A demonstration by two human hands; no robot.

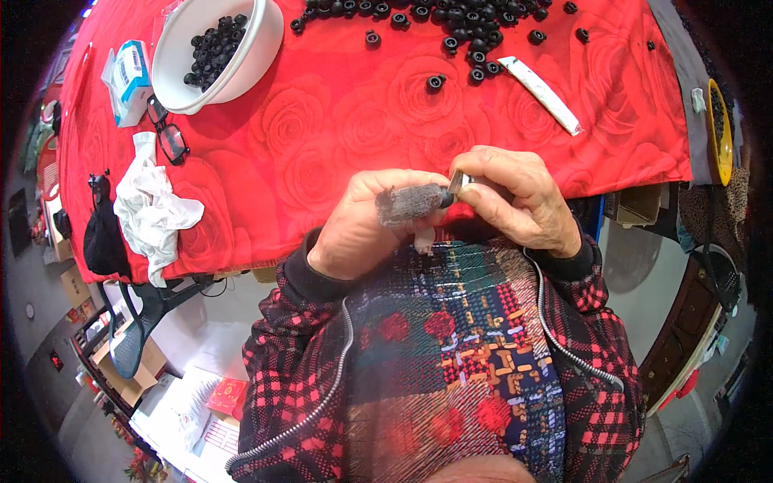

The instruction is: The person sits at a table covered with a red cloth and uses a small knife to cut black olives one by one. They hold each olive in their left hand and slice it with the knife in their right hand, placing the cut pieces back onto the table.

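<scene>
Left hand [366, 229], mid-frame: closed, grey cloth wrap [409, 203] on the thumb, pinching a small black part [445, 196] | Right hand [515, 201]: closed around a thin metal tool [457, 183] touching that part | Upper frame: loose black parts [451, 20] on red cloth [322, 137]; white bowl [258, 48] upper left; glasses [167, 133] below it.

A table [338, 161] under a red cloth printed with roses carries everything — at its far left a white bowl [258, 48] holding small black ring-shaped parts, with a blue-and-white packet [131, 80] beside it and black-framed glasses [167, 133] just in front. A crumpled white cloth [149, 205] hangs over the left near edge, next to a black bag [103, 233]. Along the far side lies a loose heap of black parts [459, 20] — a few strays apart from it — and a slim white sachet [541, 92] lies near its right end.
</scene>
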